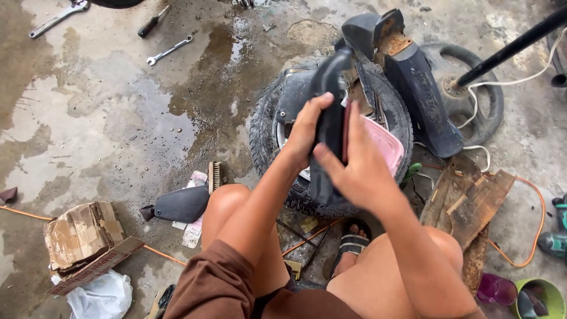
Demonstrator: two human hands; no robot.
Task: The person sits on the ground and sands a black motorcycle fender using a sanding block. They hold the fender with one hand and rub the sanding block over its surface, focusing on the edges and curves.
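Near the centre of the frame both hands grip a black inner tube (328, 127), held upright above a small tyre (269, 127) that lies on the wet concrete floor (88, 118). The left hand (307, 130) wraps its fingers around the tube's left side, thumb toward the top; the right hand (357, 162) clasps the right side, with the fingertips pressing into the rubber. Neither hand is loose.

The tube looks soft and floppy, light enough to lift with one hand, and probably a little slick, since the floor is damp (dark puddles spread across the upper middle). It bends where it rises past the hands, so it will sag if gripped at one end only; a hold at the middle with both palms, as now, seems the steadiest.

Behind the tyre, toward the upper right, stands a dark mudguard part (422, 97), and a pink plastic piece (387, 145) shows just right of the hands. Two spanners (169, 50) and a screwdriver (152, 22) lie at the upper left, well apart from the hands. A torn cardboard box (80, 236) sits at the lower left, and a wire brush (215, 176) lies just left of the person's knee.
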